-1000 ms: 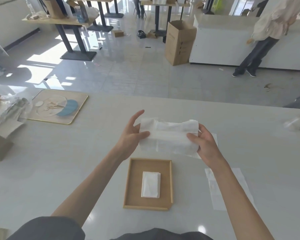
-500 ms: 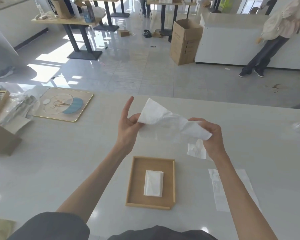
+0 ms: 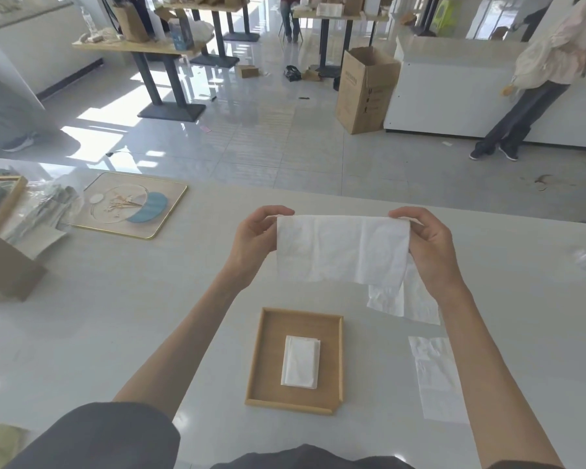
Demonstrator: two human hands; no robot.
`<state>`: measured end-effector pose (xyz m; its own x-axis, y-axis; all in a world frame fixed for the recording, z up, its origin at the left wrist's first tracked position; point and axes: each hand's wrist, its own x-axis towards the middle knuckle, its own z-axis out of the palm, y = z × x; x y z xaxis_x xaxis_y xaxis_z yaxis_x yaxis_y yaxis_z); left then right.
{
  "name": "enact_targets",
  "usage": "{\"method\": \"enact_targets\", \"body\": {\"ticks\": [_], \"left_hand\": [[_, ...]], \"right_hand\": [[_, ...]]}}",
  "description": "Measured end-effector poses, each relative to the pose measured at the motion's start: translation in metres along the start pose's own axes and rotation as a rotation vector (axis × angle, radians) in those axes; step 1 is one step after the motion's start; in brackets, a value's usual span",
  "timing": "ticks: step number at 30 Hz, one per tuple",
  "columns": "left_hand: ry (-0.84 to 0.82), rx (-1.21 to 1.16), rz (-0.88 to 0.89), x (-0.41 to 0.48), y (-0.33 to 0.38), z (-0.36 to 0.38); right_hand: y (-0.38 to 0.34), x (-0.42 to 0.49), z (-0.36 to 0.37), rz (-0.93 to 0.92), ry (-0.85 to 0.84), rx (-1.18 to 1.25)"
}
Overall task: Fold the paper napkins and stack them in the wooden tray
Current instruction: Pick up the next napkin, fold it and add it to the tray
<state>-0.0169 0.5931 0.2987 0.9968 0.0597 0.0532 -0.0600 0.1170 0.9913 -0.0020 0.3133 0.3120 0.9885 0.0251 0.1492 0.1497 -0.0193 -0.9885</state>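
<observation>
Paper napkin (image 3: 342,252) hangs between our left hand (image 3: 254,242) and right hand (image 3: 430,245), each pinching a top corner, over the pale table (image 3: 115,316); print on the cardboard box (image 3: 366,93) is unreadable.

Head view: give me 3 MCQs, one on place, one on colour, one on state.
1. Where is the folded napkin? A in the wooden tray; B on the floor; C on a shelf.
2. What colour is the held napkin? A blue; B white; C brown.
3. How is the held napkin? A crumpled into a ball; B rolled into a tube; C spread between the left hand and right hand.

1 A: it lies inside the tray's rim.
2 B: it is plain white.
3 C: each hand pinches a top corner, holding the sheet open above the table.
</observation>
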Motion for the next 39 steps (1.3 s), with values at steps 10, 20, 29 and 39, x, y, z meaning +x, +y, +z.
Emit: {"method": "enact_targets", "body": {"ticks": [10,20,29,39], "left_hand": [[0.005,0.076,-0.070,-0.003,0.000,-0.021],[0.007,0.031,-0.145,0.006,0.001,-0.032],[-0.019,0.022,-0.189,0.009,-0.002,-0.030],[-0.045,0.006,-0.145,0.006,-0.014,-0.041]], "right_hand": [[0.006,0.011,0.008,0.177,-0.061,0.046],[0.008,0.018,0.021,0.154,-0.104,0.028],[0.014,0.024,0.021,0.112,-0.093,-0.037],[0.016,0.022,0.027,0.017,-0.105,-0.059]]}}
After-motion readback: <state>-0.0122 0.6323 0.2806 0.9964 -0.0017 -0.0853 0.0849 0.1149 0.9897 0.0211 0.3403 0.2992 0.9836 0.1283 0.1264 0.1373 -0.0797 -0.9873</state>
